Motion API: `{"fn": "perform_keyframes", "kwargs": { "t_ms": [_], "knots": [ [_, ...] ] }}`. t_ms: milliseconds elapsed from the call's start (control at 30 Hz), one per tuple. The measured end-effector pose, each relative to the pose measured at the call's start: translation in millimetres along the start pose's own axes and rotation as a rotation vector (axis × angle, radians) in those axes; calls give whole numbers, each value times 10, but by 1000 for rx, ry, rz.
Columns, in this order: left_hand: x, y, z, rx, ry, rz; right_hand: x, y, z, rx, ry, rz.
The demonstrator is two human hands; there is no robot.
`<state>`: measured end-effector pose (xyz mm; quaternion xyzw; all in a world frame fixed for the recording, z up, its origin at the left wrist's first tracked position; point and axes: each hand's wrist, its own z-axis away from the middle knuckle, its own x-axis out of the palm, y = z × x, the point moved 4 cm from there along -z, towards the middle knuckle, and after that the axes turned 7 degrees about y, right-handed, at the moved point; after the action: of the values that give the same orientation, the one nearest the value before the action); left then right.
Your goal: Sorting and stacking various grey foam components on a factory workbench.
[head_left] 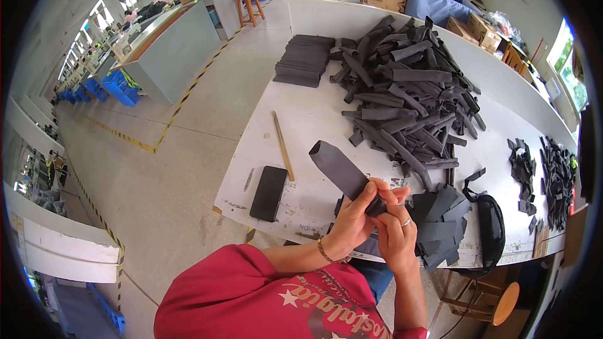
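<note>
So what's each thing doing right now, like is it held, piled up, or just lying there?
Left hand: closed around the grey fabric strip.
Right hand: pinching the strip's lower end.
Grey fabric strip: held up, tilted, above the table.
Big heap of strips: loose and tangled.
Neat stack: flat, tidy.
Phone: lying flat, screen dark.
Wooden stick: lying flat.
Table: white, marked.

1 phone (269, 193), 1 wooden stick (283, 145), 2 hands (377, 220).
</note>
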<state>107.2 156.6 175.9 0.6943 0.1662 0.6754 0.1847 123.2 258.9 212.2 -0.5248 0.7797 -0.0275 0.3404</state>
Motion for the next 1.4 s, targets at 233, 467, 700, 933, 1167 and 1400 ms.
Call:
{"fn": "perform_keyframes", "kwargs": {
  "t_ms": [233,467,700,933,1167,1400],
  "knots": [
    [-110,-88,-33,-35,-34,91,51,9,-15,53,-52,-39],
    [-124,21,-151,-21,122,-20,231,146,67,621,233,-289],
    [-274,265,-305,170,-10,-50,63,295,254,947,365,-769],
    [-365,298,-300,137,78,-53,23,211,142,522,398,-164],
    [-811,474,-207,156,243,-194,-32,307,365,707,374,-369],
    [-965,432,241,69,316,-748,-246,412,914,1142,269,-551]
  ]
}}
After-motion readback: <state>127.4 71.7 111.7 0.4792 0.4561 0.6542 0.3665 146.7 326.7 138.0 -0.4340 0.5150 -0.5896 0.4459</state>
